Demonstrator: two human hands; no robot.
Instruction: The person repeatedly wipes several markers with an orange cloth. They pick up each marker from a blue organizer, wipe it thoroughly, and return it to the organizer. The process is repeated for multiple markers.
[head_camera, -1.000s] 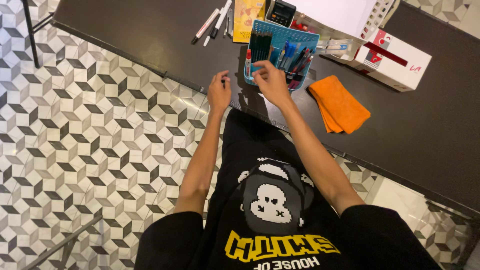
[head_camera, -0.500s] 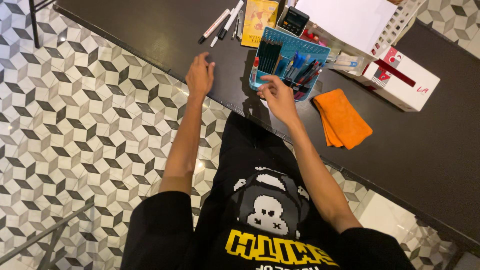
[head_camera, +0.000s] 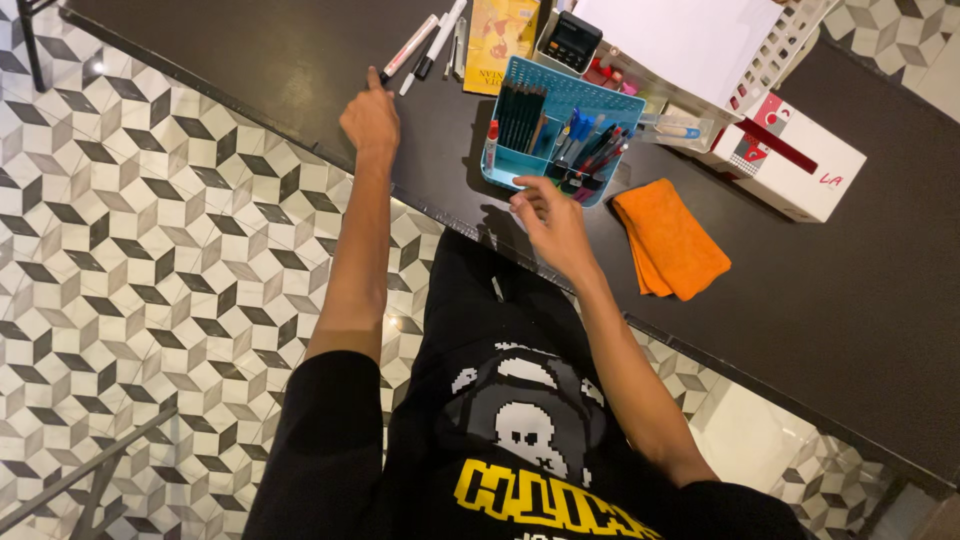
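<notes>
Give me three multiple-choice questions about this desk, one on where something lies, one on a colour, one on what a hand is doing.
1. Where does the folded cloth lie?
A. Right of the pen tray
B. Inside the pen tray
C. On the floor

2. What colour is the pen tray?
A. Red
B. Blue
C. Yellow

3. What is the left hand doing?
A. Resting in the lap
B. Holding the cloth
C. Reaching with one finger out toward the markers

Answers:
1. A: the orange cloth lies flat on the dark table, just right of the tray.
2. B: the tray's walls and perforated base are light blue.
3. C: the left arm is stretched out, its forefinger pointing close to the tip of the nearest marker; the right hand is at the tray's near edge.
</notes>
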